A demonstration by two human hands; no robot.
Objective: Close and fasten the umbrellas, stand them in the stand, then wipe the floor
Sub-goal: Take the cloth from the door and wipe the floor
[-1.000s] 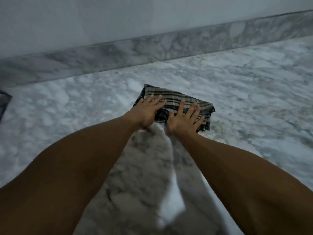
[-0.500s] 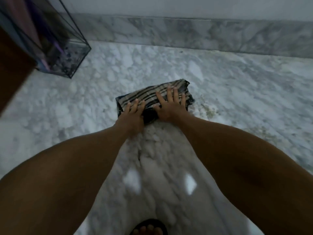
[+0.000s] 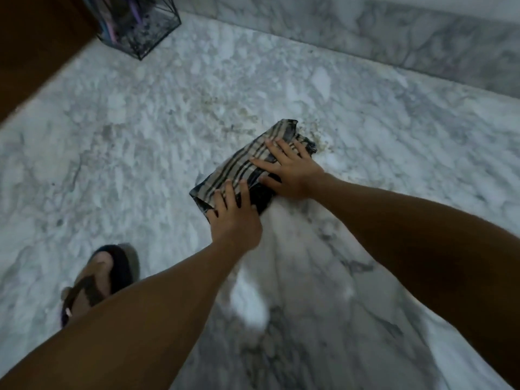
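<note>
A folded striped cloth [image 3: 247,164], beige with dark bands, lies flat on the white marble floor [image 3: 140,153]. My left hand [image 3: 235,218] presses on its near left end with fingers straight. My right hand [image 3: 292,173] lies flat on its far right part, fingers spread. At the top left stands the dark wire umbrella stand [image 3: 140,26] with closed umbrellas inside, only its lower part in view. Brownish specks of dirt [image 3: 233,114] mark the floor just beyond the cloth.
A marble skirting [image 3: 365,38] runs along the wall at the top right. A brown wooden surface [image 3: 36,46] fills the top left corner beside the stand. My left foot in a dark sandal [image 3: 101,280] stands at the lower left.
The view has swung left and down, so the stand sits higher and my sandalled foot shows. Both hands have pushed the cloth across the floor, which now lies turned diagonally.
</note>
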